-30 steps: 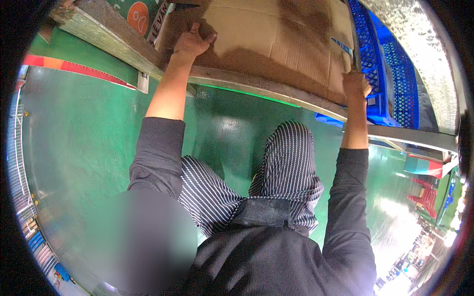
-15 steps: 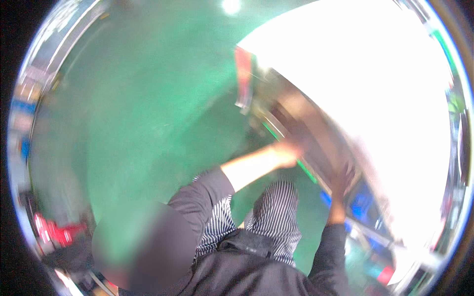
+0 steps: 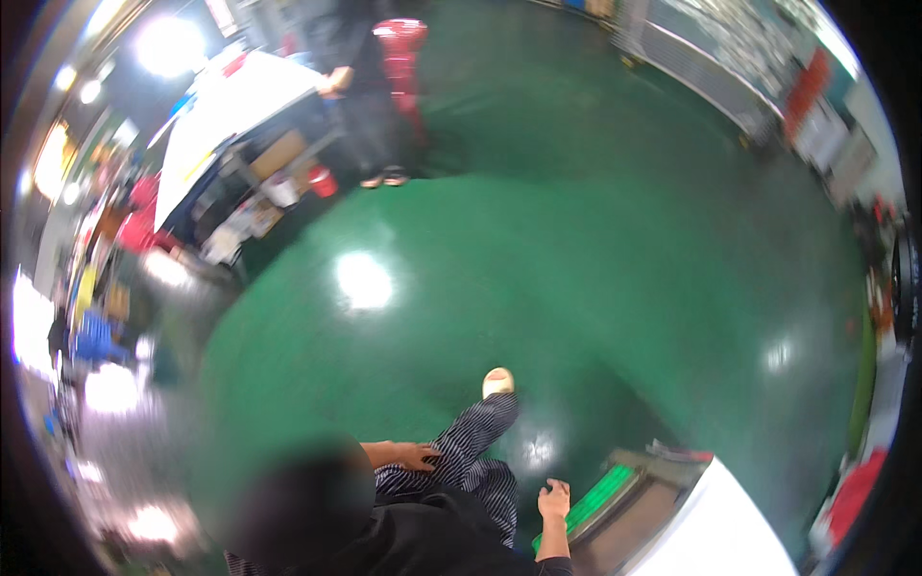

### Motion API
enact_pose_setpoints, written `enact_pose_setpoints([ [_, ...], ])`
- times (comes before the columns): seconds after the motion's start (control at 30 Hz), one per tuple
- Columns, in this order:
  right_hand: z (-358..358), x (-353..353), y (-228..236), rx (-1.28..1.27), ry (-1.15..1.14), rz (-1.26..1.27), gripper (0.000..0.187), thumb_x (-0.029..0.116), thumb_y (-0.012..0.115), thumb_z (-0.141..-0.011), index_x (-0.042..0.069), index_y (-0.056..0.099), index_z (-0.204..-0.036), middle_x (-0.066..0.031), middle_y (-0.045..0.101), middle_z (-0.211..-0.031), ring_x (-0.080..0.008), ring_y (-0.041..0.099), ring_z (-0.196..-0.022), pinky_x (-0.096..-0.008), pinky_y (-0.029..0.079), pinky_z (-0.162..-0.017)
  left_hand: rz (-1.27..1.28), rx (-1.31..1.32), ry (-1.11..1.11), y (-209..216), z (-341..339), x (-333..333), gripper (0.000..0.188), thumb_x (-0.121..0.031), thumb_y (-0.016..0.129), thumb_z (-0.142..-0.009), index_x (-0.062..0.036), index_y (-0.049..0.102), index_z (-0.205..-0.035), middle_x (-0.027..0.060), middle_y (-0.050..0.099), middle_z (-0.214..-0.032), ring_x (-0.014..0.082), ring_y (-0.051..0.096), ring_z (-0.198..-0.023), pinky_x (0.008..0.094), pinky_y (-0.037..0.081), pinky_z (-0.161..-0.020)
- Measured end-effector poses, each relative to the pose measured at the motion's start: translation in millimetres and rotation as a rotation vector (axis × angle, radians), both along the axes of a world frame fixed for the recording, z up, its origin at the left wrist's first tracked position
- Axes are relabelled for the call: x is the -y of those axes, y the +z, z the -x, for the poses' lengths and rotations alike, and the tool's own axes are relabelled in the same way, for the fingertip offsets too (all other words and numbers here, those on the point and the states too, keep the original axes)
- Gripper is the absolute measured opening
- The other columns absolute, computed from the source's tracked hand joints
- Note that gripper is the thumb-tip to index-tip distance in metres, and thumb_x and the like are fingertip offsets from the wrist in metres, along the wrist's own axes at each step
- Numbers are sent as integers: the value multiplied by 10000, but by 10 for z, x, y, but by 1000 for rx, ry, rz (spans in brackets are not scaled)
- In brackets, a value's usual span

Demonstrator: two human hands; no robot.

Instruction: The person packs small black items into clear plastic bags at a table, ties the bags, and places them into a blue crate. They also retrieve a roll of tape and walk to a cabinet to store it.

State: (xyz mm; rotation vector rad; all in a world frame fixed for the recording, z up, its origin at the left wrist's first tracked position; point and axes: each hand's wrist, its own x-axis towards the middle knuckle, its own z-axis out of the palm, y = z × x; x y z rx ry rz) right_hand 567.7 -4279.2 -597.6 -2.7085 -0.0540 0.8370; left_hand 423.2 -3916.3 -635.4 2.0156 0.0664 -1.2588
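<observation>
My left hand lies by the thigh of my striped trousers, fingers stretched out and holding nothing. Lower right, my right hand hangs beside a bright green strip on the edge of a drawer or shelf. Its fingers are loosely bent and apart, with nothing visible in them. Whether it touches the strip I cannot tell. The brown bottom of that compartment shows under a white tabletop.
Across the green floor, a person in dark clothes stands at another white table. Boxes and a red bucket sit beneath it. A red stool is behind the person. A long metal-sided cart stands far right.
My view has swung away from the white table, now at the lower right. Both hands have drawn back from the compartment beneath it, the left to my thigh. Another person has come into view.
</observation>
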Motion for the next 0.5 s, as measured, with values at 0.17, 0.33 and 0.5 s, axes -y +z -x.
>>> enact_pose_setpoints([
  [0.17, -386, 59, -59, -173, 248, 101, 222, 199, 548, -774, 95, 670, -928, -131, 667, -854, -258, 637, -855, -360, 496, -800, -72, -48, 500, 490, 1468, -637, 498, -475, 477, -840, -159, 535, -1221, 147, 584, -1152, 306, 525, -1101, 385, 403, -946],
  [0.33, -591, -696, -92, -441, -32, 163, 170, 52, 467, -777, 90, 633, -775, -52, 622, -692, -204, 617, -606, -391, 474, -499, -234, 62, 960, 571, 2724, -1026, 367, -336, 498, -826, -122, 603, -1106, 137, 637, -1032, 277, 603, -974, 383, 459, -871],
  [0.5, 119, -2757, 53, -20, 1242, -130, 79, 104, 538, -735, 102, 588, -674, -51, 591, -607, -180, 581, -530, -322, 458, -488, -290, 143, 1349, 830, 3928, -1384, 364, -326, 494, -812, -150, 613, -1107, 150, 628, -1043, 311, 585, -1001, 378, 436, -912],
])
